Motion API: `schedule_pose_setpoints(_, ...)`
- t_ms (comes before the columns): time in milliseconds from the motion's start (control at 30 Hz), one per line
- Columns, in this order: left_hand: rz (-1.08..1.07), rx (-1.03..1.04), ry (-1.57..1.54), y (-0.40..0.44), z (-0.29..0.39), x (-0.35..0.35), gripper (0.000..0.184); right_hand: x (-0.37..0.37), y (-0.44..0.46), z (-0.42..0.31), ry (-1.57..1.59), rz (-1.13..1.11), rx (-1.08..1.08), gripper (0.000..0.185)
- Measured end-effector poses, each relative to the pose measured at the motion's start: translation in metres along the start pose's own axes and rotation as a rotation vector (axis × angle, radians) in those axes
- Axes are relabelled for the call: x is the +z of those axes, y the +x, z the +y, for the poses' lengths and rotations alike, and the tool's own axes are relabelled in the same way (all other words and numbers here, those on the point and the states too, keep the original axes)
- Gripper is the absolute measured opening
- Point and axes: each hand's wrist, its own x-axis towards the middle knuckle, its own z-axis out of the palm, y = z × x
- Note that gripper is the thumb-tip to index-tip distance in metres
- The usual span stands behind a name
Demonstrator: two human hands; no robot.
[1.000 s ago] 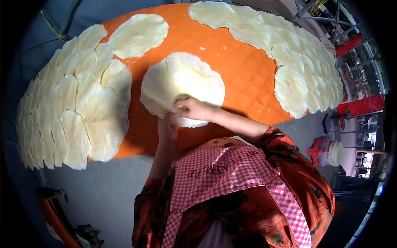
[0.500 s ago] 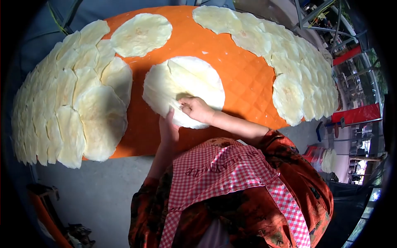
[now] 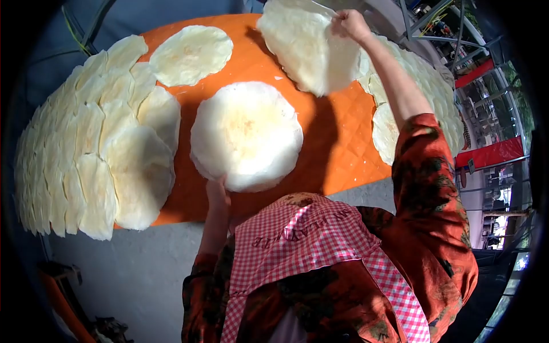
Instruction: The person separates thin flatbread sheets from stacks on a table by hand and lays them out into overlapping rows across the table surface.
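High at the back right, my right hand [image 3: 351, 25] pinches the edge of a thin, pale round flatbread [image 3: 311, 48], which hangs tilted above the orange cloth. In front of me lies a round flatbread pile [image 3: 247, 134] with a browned patch in its middle; layered edges show at its lower left. My left hand [image 3: 218, 191] is closed at the near left rim of this pile, with the thumb at the edge and the other fingers mostly hidden. A single flatbread [image 3: 191, 55] rests flat farther back on the left.
The orange quilted cloth [image 3: 349, 154] covers a curved table. Overlapping flatbreads [image 3: 86, 137] spread across its left side, and more flatbreads [image 3: 426, 91] overlap on the right. Metal frames [image 3: 437, 28] and a red panel [image 3: 489, 153] stand beyond the right side. Grey floor [image 3: 148, 268] shows below.
My right hand has lifted a flatbread off the pile and carried it to the back right. The pile's browned top now shows. My left hand has shifted slightly left and down along the rim.
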Motion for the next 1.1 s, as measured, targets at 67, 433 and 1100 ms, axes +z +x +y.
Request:
schedule_pose_setpoints(67, -0.024, 0.014, -0.004, -0.004, -0.001, 0.002, 0.049, -0.011, -0.021, -0.044, -0.17, -0.008, -0.2, 0.016)
schedule_pose_setpoints(433, -0.236, 0.247, 0.464, -0.02, 0.014, 0.016, 0.034, 0.265, -0.27, -0.101, 0.056, -0.077, -0.708, 0.01)
schedule_pose_setpoints(1100, -0.193, 0.009, -0.12, -0.048, 0.021, 0.043, 0.038, 0.176, -0.215, -0.16, -0.209, -0.135, -0.498, 0.014)
